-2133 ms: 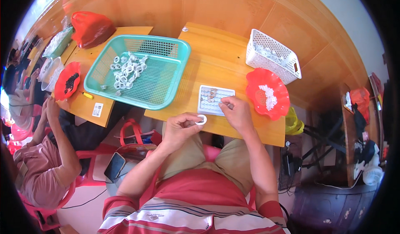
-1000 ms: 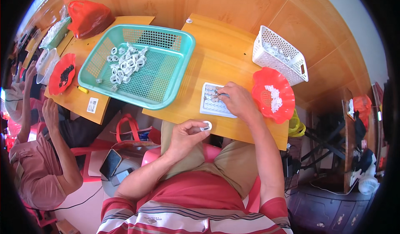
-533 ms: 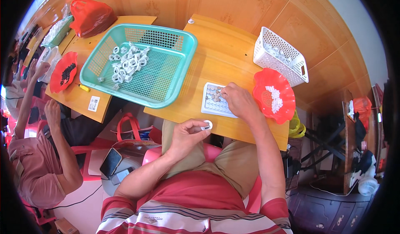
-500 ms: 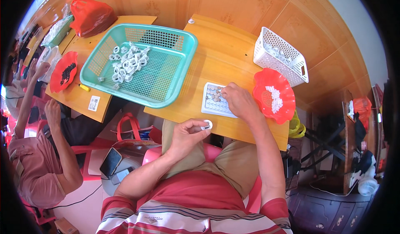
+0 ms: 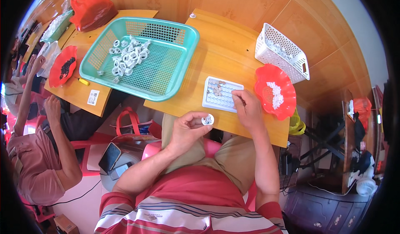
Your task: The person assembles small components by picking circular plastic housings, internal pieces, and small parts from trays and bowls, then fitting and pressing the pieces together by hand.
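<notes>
Between the thumb and fingers of my left hand (image 5: 186, 130) is a small round white plastic part (image 5: 208, 119), held just off the table's near edge. Its face shows some grey detail inside, too small to make out. My right hand (image 5: 248, 110) is pinched closed at the right edge of a shallow white tray (image 5: 217, 107). Whatever its fingertips hold, if anything, is hidden. Rows of pale round pieces fill much of the tray, with several brownish discs (image 5: 217, 90) lying on the left part.
A green basket (image 5: 182, 73) of white ring-shaped parts (image 5: 131, 57) stands left. To the right are a red scalloped dish (image 5: 287, 101) with white bits and a white perforated basket (image 5: 287, 64). Another person's arm (image 5: 62, 150) is at the far left, near a red dish (image 5: 71, 55) of black pieces.
My right hand has moved from over the tray's discs to its right edge, nearer me. The white part in my left hand has turned, showing more of its face. The view has shifted slightly.
</notes>
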